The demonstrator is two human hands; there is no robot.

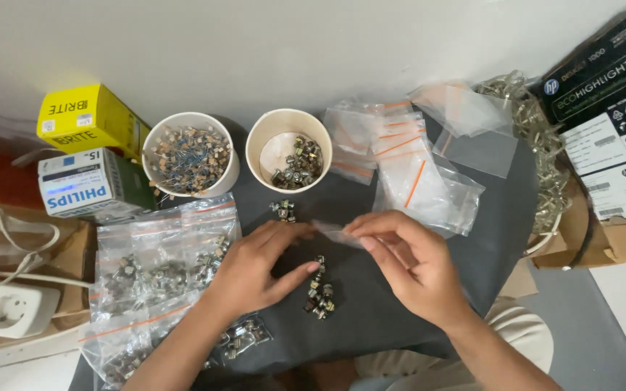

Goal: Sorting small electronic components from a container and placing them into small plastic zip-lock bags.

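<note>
Both hands hold a small clear zip bag [333, 232] above a dark grey mat [487, 239]. My left hand [255, 268] pinches its left end, and my right hand [407, 257] pinches its right end with the fingertips. Below the bag lies a small heap of metal parts [319, 293] on the mat. A few more metal parts [283, 211] lie just beyond my left fingers.
Two paper cups stand at the back: one [190, 153] full of small parts with blue leads, one [289, 150] part-filled with metal parts. Filled bags [157, 271] lie left, empty bags [418, 170] right. Small boxes [92, 156], a power strip [9, 310] and a carton [610, 130] flank the mat.
</note>
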